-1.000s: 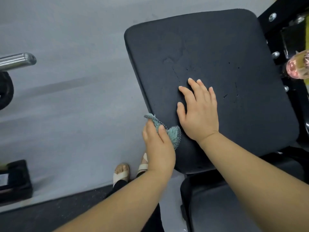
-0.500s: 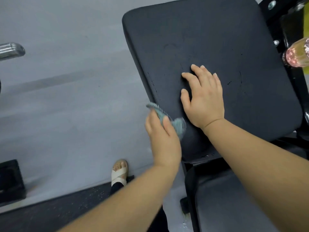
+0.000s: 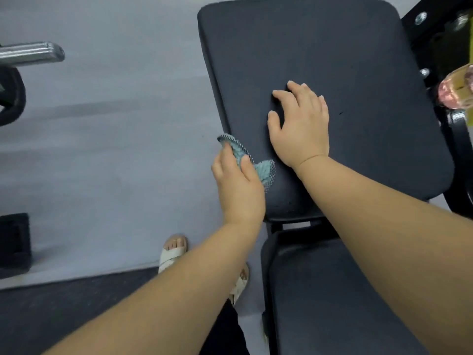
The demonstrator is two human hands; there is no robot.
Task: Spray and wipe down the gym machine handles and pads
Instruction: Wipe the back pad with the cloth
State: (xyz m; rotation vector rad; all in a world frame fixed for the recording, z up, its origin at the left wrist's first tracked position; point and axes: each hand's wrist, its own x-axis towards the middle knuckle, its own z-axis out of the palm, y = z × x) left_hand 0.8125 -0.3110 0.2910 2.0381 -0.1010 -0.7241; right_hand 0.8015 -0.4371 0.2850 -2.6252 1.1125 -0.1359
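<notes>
A large black bench pad [image 3: 345, 60] fills the upper right of the head view. My right hand [image 3: 300, 124] rests palm-down on its middle, fingers slightly bent and pressing the surface. My left hand [image 3: 239, 185] grips a teal cloth [image 3: 265, 167] with a mesh edge and holds it against the pad's left edge, near its lower corner. Below lies a second black pad [image 3: 332, 303], partly hidden by my right forearm. A pinkish clear bottle [image 3: 457, 90] shows at the right edge.
Grey floor [image 3: 115, 149] spreads out to the left. A chrome bar end [image 3: 33, 53] and a black weight plate [image 3: 11, 98] sit at the far left, a black block [image 3: 14, 242] lower left. My sandalled feet [image 3: 174, 252] stand beside the bench. Black frame with bolts [image 3: 421, 17] at top right.
My right hand's fingers have curled a little on the pad. My left hand with the cloth has shifted slightly along the pad's left edge. The camera view has moved.
</notes>
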